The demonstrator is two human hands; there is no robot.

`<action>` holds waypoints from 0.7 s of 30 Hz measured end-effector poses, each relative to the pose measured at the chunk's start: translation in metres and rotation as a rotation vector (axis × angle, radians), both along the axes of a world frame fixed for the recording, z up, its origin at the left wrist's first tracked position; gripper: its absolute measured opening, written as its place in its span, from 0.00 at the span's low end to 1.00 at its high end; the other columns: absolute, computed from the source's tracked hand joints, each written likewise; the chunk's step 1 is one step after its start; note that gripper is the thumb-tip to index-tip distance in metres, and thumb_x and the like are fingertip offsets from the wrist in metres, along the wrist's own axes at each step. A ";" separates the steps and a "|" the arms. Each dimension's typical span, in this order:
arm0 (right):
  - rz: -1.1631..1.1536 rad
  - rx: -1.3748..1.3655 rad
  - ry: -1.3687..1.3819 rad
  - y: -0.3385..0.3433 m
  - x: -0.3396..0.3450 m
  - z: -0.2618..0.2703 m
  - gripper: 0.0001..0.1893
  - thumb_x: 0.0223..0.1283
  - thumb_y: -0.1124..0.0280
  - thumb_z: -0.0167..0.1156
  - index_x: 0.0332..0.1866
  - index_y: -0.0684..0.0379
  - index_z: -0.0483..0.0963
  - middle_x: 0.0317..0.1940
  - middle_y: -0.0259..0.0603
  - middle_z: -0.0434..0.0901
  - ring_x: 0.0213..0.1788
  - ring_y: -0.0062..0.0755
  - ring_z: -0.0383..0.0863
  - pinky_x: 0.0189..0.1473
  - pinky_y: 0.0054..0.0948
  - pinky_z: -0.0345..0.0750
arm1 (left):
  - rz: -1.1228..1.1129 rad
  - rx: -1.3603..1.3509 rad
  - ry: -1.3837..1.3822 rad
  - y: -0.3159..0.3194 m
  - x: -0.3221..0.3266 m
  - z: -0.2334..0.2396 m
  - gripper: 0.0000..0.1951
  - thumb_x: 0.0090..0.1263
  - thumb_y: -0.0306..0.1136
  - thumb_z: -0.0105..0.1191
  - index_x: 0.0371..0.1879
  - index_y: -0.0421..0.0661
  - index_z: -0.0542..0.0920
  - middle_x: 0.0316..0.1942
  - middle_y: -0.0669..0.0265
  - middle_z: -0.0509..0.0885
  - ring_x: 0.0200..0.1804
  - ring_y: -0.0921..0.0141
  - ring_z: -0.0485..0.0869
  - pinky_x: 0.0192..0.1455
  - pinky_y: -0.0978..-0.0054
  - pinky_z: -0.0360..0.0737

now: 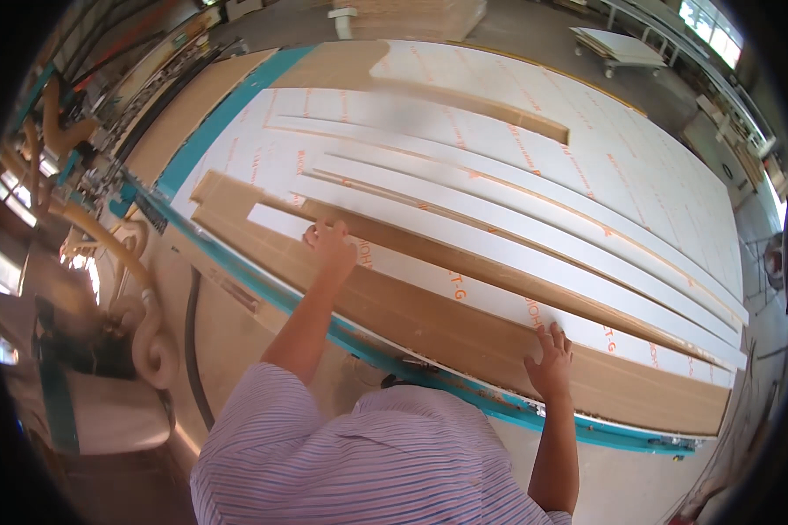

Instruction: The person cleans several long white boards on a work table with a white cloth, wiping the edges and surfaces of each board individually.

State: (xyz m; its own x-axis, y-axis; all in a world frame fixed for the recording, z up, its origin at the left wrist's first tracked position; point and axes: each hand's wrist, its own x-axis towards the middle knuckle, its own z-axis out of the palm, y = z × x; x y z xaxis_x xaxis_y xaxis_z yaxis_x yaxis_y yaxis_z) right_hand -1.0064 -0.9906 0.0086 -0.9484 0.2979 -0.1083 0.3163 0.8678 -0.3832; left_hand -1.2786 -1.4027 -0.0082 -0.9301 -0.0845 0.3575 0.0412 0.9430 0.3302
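Observation:
A long white strip with orange print lies on a brown cardboard sheet at the near edge of the work table. My left hand is on the strip close to its left end, the fingers curled over its far edge. Farther right, my right hand rests on the cardboard with fingers spread, the fingertips at the strip's near edge. Beyond lie several more narrow white strips, roughly parallel, with gaps between them.
Large white panels with orange print cover the table behind the strips. A teal machine rail runs along the near edge. Ribbed hoses hang at left. A cart with boards stands on the floor at back right.

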 end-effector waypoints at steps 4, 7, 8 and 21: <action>-0.018 -0.020 -0.053 -0.005 -0.003 0.003 0.36 0.54 0.66 0.67 0.72 0.50 0.67 0.78 0.49 0.59 0.78 0.56 0.56 0.73 0.57 0.62 | -0.050 -0.212 0.104 -0.003 0.009 0.030 0.12 0.54 0.22 0.61 0.38 0.48 0.81 0.70 0.53 0.65 0.68 0.46 0.63 0.73 0.39 0.55; -0.044 -0.011 -0.031 -0.005 -0.002 -0.002 0.34 0.57 0.63 0.64 0.72 0.48 0.67 0.78 0.49 0.59 0.79 0.56 0.56 0.73 0.59 0.62 | -0.123 -0.251 0.193 -0.012 -0.002 0.033 0.14 0.54 0.23 0.60 0.40 0.49 0.81 0.69 0.54 0.69 0.68 0.48 0.66 0.73 0.41 0.57; -0.092 -0.003 -0.038 -0.008 -0.002 -0.002 0.34 0.57 0.63 0.64 0.72 0.48 0.67 0.78 0.49 0.59 0.79 0.56 0.56 0.73 0.59 0.62 | -0.170 -0.238 0.192 -0.030 -0.015 0.020 0.14 0.54 0.23 0.60 0.40 0.49 0.81 0.69 0.54 0.69 0.68 0.48 0.66 0.73 0.41 0.57; -0.122 0.053 -0.078 -0.012 -0.009 -0.008 0.36 0.55 0.62 0.67 0.73 0.48 0.67 0.79 0.47 0.58 0.80 0.52 0.55 0.74 0.51 0.62 | -0.100 0.648 -0.079 -0.029 -0.034 -0.046 0.14 0.66 0.33 0.55 0.50 0.44 0.78 0.41 0.56 0.85 0.44 0.58 0.84 0.50 0.63 0.80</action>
State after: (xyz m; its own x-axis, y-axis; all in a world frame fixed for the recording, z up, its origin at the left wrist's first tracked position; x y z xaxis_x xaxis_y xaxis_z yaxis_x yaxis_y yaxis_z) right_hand -1.0155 -1.0030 0.0002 -0.8942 0.4175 -0.1615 0.4476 0.8397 -0.3075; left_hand -1.3130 -1.4316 -0.0544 -0.9659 -0.1716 0.1937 0.0706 0.5452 0.8353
